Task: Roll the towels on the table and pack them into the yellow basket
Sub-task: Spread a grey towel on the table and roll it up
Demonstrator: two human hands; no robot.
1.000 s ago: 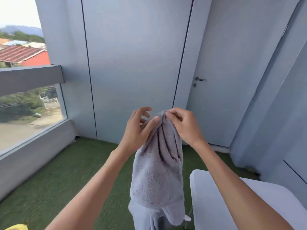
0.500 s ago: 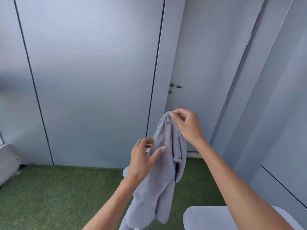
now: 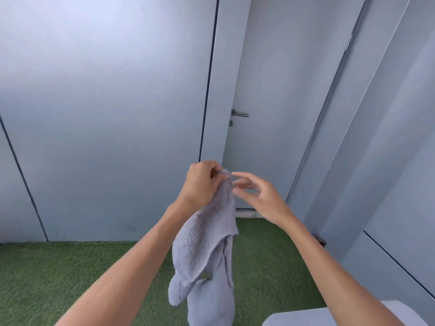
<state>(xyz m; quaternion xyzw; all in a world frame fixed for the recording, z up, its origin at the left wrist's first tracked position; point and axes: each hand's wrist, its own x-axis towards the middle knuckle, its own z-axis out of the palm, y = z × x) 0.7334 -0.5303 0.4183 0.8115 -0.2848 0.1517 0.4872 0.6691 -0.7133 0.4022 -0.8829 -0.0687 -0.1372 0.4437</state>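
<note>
A pale lilac-grey towel (image 3: 207, 252) hangs in the air in front of me, bunched and dangling toward the floor. My left hand (image 3: 203, 182) pinches its top corner between curled fingers and thumb. My right hand (image 3: 254, 194) hovers just right of that corner with fingers spread and loosely bent, holding nothing. The white table (image 3: 303, 317) shows only as a corner at the bottom right. The yellow basket is out of view.
Green artificial grass (image 3: 58, 274) covers the floor. Grey wall panels (image 3: 106, 114) stand straight ahead, and a grey door with a metal handle (image 3: 240, 113) is behind my hands.
The towel's top corner passed from my right hand to my left, which rose to pinch it. My right hand let go and opened. The view swung right, away from the window.
</note>
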